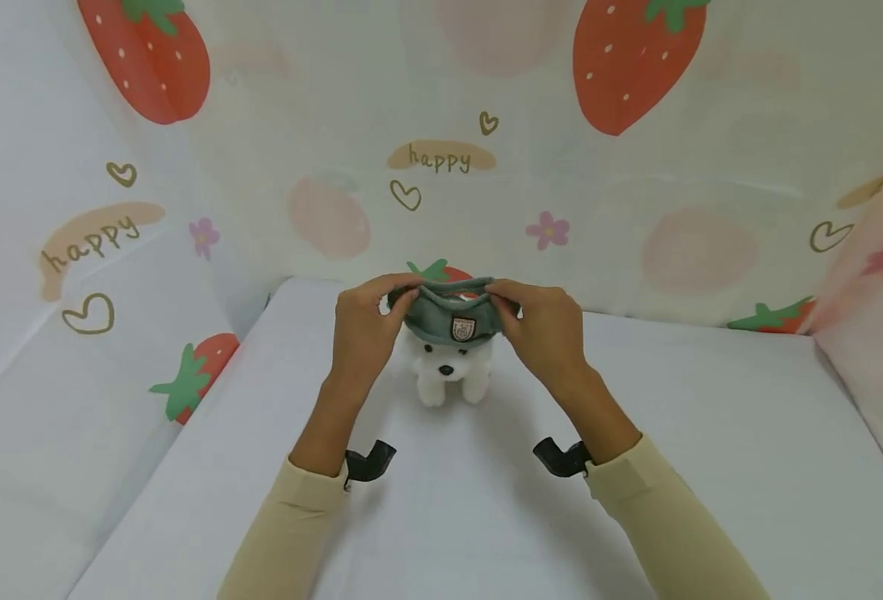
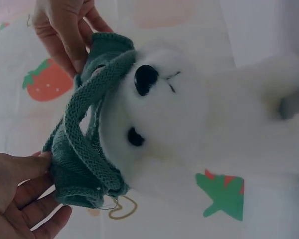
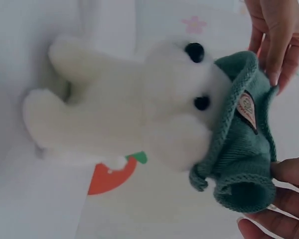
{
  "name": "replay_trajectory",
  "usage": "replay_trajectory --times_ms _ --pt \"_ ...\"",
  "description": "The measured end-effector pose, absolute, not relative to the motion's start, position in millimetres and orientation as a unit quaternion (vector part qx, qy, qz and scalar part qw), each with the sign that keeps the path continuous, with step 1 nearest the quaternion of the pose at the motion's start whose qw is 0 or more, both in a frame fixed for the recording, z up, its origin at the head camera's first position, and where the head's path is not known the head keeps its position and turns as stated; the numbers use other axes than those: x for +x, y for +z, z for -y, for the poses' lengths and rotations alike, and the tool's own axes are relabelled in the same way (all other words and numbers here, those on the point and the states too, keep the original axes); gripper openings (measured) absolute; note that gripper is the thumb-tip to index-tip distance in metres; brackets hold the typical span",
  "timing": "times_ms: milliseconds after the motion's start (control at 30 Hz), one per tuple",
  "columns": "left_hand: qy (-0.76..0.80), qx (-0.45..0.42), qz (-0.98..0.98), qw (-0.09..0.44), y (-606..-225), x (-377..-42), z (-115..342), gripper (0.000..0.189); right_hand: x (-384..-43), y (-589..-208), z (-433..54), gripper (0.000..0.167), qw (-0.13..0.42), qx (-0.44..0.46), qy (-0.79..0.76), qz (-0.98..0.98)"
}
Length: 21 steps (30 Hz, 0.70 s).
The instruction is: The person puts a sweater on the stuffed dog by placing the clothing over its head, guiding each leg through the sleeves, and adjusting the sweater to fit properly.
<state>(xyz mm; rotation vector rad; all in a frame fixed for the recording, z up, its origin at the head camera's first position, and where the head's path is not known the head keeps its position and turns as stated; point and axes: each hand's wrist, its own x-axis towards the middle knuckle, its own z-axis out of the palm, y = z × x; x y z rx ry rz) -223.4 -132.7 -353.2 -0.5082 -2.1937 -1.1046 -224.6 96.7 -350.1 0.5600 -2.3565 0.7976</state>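
Observation:
A white plush dog (image 1: 449, 373) stands on the white table, facing me. A small green knitted sweater (image 1: 441, 325) with a badge patch (image 1: 463, 330) sits over the top of its head, just above the eyes. My left hand (image 1: 366, 321) pinches the sweater's upper edge on the left side, thumb against fingers. On the right side, my right hand (image 1: 546, 329) pinches the same edge. Stretched between them, the edge shows an opening. In the right wrist view a short sleeve (image 3: 246, 194) hangs beside the fingers. The dog's nose (image 2: 146, 79) stays uncovered.
White table surface (image 1: 441, 517) extends around the dog. Behind it hangs a cloth backdrop (image 1: 441, 100) printed with strawberries, hearts and "happy" lettering, and similar cloth encloses both sides. Each wrist carries a black camera mount (image 1: 369, 461).

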Motion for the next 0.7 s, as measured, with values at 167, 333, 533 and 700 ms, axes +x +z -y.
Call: replay_trajectory --times_ms 167,333,533,700 --pt "-0.414 -0.19 0.838 0.3 -363.8 -226.1 133.1 0.019 -220.8 -363.0 -98.3 0.025 0.363 0.218 0.301 0.855" --pt "-0.409 -0.192 0.841 0.298 -367.4 -223.9 134.9 0.019 -208.8 -379.3 -100.3 0.013 0.449 0.262 0.305 0.798" --pt "-0.407 -0.198 0.839 0.302 -369.1 -222.7 141.2 0.02 -199.4 -399.4 -92.5 0.018 0.372 0.365 0.227 0.823" --pt "-0.44 -0.205 0.826 0.286 -373.3 -223.6 147.2 0.032 -201.2 -410.8 -82.2 0.019 0.372 0.343 0.188 0.842"
